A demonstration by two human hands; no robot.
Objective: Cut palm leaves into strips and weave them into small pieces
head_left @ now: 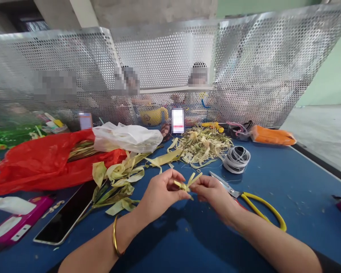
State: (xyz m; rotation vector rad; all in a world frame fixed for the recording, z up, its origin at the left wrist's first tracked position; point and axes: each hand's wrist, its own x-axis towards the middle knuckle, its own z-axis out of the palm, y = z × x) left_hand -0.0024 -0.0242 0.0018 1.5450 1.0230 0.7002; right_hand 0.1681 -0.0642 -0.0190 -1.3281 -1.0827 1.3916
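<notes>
- Head view, nearest: gold bracelet (pixel 115 236) on L wrist, both hands above blue surface (pixel 309 178).
- L hand (pixel 166 189): fingers curled, thumb & fingertips nearly closed, pinching the small strip piece (pixel 184 186). R hand (pixel 211 191): thumb & forefinger pinched at its R edge, other fingers folded.
- Piece is btwn the two hands, held up off the surface: pale yellow-green, dry-leaf look, narrow, bunched/crossed at the middle w/ thin ends sticking up & out. Knot or fold? Can't tell at this size.
- Step in hand: prob. shaping or tying the strip. Next move calls for L keeping the middle pinched while R works an end gently, as it'd likely split if yanked.
- L side: dark phone (pixel 65 216) & loose leaf strips (pixel 122 189).
- R side: yellow-handled scissors (pixel 238 194), partly hidden behind R hand; touching or not, can't tell.
- Further: spool (pixel 236 160) of whitish cord, red bag (pixel 39 167), shredded heap (pixel 204 146), white bag (pixel 127 136), orange packet (pixel 272 135).
- Farthest: perforated metal screen (pixel 165 53), people behind it.
</notes>
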